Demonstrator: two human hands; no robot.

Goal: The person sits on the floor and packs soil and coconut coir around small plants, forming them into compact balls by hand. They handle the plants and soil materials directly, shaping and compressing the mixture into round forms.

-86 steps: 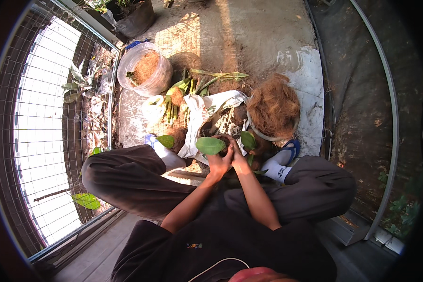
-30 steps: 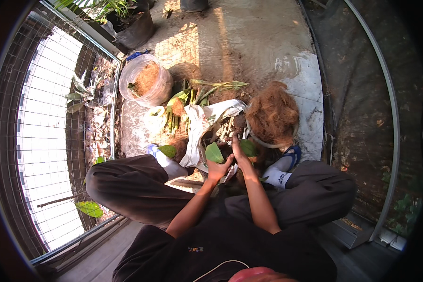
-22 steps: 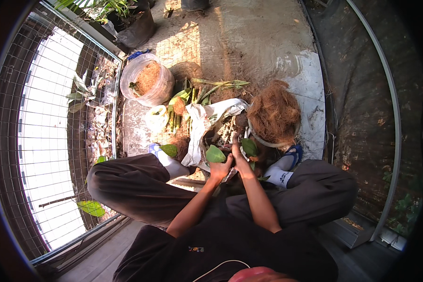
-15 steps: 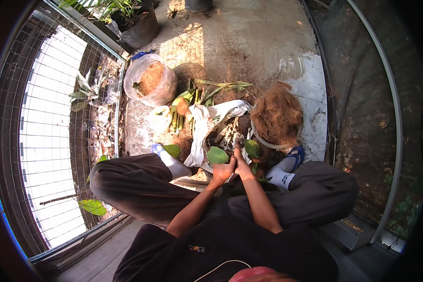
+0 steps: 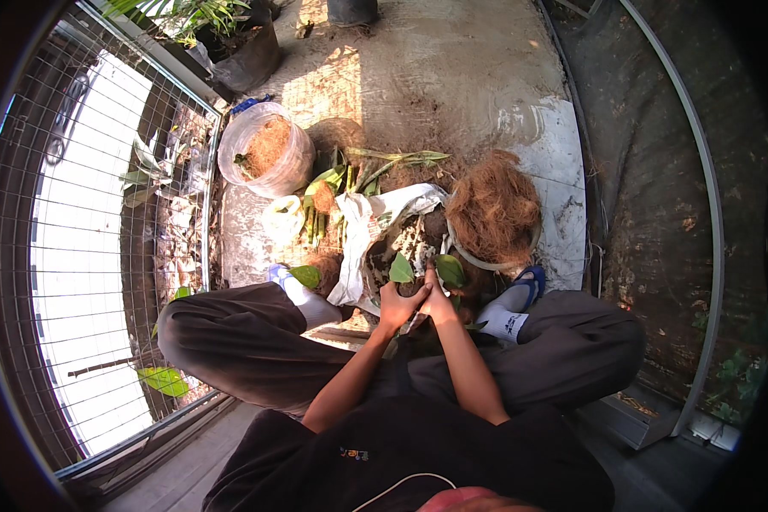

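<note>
My left hand [image 5: 397, 305] and my right hand [image 5: 436, 299] meet over my lap, fingers curled around the base of a leafy plant. One of its green leaves [image 5: 401, 268] stands up above my left fingers, and a broader, darker leaf [image 5: 450, 270] shows beside my right fingertips. The part between my palms is mostly hidden. Just beyond my hands lies an opened white sack [image 5: 363, 230] with dark soil and pale bits in its mouth. To its right, a round pot [image 5: 533, 247] is heaped with brown coconut fibre [image 5: 497, 209].
A clear plastic tub [image 5: 294, 166] with fibre stands far left. Long cut leaves [image 5: 392, 157] and a small fibre clump [image 5: 323, 197] lie near the sack. Wire mesh [image 5: 102, 256] runs along the left, dark netting [image 5: 657, 196] along the right. A potted plant [image 5: 246, 55] stands at the back.
The leaf over my left hand has turned from broad and flat to narrower and upright. My left fingers have spread a little around the plant, and the whole view has shifted slightly.
</note>
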